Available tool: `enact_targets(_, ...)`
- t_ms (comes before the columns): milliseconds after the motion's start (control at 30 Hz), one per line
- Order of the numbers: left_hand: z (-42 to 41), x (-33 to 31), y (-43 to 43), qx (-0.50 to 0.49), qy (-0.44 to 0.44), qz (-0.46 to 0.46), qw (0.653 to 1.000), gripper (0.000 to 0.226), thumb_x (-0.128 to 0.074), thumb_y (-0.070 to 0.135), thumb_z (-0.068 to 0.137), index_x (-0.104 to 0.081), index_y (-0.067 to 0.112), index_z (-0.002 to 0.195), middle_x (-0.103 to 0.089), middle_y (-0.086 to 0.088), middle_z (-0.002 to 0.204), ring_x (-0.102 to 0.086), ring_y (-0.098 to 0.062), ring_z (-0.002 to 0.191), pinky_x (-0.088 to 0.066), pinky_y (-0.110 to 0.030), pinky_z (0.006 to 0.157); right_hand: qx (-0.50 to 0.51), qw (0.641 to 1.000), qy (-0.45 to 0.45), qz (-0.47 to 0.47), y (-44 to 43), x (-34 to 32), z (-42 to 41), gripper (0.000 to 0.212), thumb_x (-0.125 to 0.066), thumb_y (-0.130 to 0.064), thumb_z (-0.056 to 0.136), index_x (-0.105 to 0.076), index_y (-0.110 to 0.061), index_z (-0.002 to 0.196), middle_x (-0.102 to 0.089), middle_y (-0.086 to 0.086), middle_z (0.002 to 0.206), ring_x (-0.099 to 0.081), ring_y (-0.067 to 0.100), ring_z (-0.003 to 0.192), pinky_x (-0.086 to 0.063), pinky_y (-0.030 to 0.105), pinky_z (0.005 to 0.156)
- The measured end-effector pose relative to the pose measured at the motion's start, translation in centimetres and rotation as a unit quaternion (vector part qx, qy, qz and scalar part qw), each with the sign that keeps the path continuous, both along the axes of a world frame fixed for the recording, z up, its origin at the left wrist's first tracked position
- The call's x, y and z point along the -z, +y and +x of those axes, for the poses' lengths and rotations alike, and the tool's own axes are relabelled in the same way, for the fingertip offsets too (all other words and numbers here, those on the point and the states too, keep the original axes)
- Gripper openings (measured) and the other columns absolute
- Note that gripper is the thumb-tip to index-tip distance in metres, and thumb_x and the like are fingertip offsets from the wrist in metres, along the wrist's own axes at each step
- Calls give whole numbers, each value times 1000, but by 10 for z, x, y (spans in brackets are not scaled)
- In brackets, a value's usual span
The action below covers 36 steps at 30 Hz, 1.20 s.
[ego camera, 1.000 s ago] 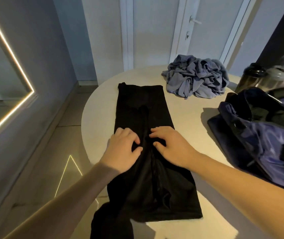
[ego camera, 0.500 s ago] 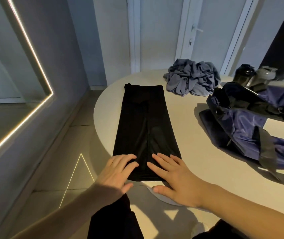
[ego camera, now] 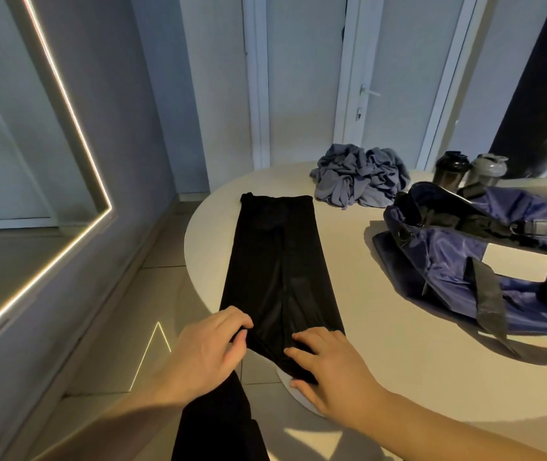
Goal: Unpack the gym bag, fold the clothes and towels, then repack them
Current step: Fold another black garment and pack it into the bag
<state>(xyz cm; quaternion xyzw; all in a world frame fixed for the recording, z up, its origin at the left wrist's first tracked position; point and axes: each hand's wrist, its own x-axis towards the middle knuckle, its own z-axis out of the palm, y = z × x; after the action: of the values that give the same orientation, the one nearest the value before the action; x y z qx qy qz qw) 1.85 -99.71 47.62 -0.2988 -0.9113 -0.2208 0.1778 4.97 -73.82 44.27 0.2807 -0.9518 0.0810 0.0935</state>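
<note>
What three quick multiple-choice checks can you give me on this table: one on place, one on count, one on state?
1. Where is the crumpled grey-blue cloth?
A. under the table
B. on the far part of the table
C. on the floor

2. How many bottles stand behind the gym bag?
A. one
B. two
C. four

3. How does the black garment lie?
A. rolled up
B. crumpled in a heap
C. spread long and flat

Key: B, the heap sits on the tabletop near its far edge; B, a dark one and a grey one stand side by side; C, it forms one smooth strip along the table.
</note>
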Motion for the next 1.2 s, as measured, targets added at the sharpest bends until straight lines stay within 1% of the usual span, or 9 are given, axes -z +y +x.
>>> enact_targets(100,3,-9,0,16,-3,7,1000,20,-44,33,101,-62,31,110,-58,23,97,-60,2,78,-52,-18,63,-14,1000,3,-9,-1,-7,3,40,-50,-42,87,-70,-34,121,-67,-12,119,-62,12,107,-54,26,84)
enact_targets(200,10,-25,0,24,-32,41,998,17,-51,32,103,-64,34,114,-61,25,101,-63,2,84,-52,-16,68,-10,993,-95,-72,5,-36,9,39,-46,-39,100,-60,-34,136,-64,-15,124,-56,5,112,-47,24,97)
enact_targets(300,17,-42,-2,10,-55,94,994,19,-60,26,100,-65,38,114,-63,30,107,-63,6,93,-47,-8,78,-16,977,-175,-122,12,-71,10,33,-53,-39,102,-62,-34,133,-66,-23,103,-58,-8,89,-42,8,77)
enact_targets(433,9,-62,1,-2,-97,152,984,22,-61,27,99,-64,45,111,-60,36,113,-59,8,109,-47,-9,86,-36,966,-234,-107,20,-115,-7,15,-56,-34,102,-68,-30,109,-65,-10,82,-59,8,76,-46,24,68)
enact_targets(600,-43,-71,4,-29,-112,190,975,18,-61,27,100,-65,41,109,-64,29,106,-59,6,106,-47,-13,86,-14,968,-238,-76,25,-146,-80,17,-61,-33,100,-72,-23,107,-70,-5,97,-65,10,90,-54,29,84)
enact_targets(767,-135,-67,16,-66,-149,208,964,18,-60,24,101,-65,28,118,-64,16,114,-58,2,107,-37,-8,92,-1,970,-241,-20,16,-156,-181,15,-67,-12,94,-74,-25,95,-72,-8,93,-65,8,87,-50,29,84)
enact_targets(900,-204,-47,24,-102,-173,181,963,18,-59,24,101,-63,27,119,-63,12,116,-57,-3,105,-42,-18,93,34,973,-222,46,5,-134,-253,21,-67,-10,91,-74,-18,110,-71,-1,106,-64,22,98,-54,43,93)
enact_targets(1000,-238,-23,27,-120,-188,150,963,19,-61,23,100,-63,25,119,-63,8,116,-59,-7,101,-41,-17,84,52,970,-229,56,0,-110,-281,24,-66,-12,93,-70,-16,116,-69,1,110,-63,26,103,-53,40,91)
enact_targets(1200,-258,16,27,-159,-116,41,980,31,-67,31,94,-63,27,124,-60,6,125,-54,-17,117,-49,-36,99,99,983,-152,-26,3,-55,-280,36,-65,-21,96,-64,-18,132,-63,4,124,-57,24,118,-45,33,101)
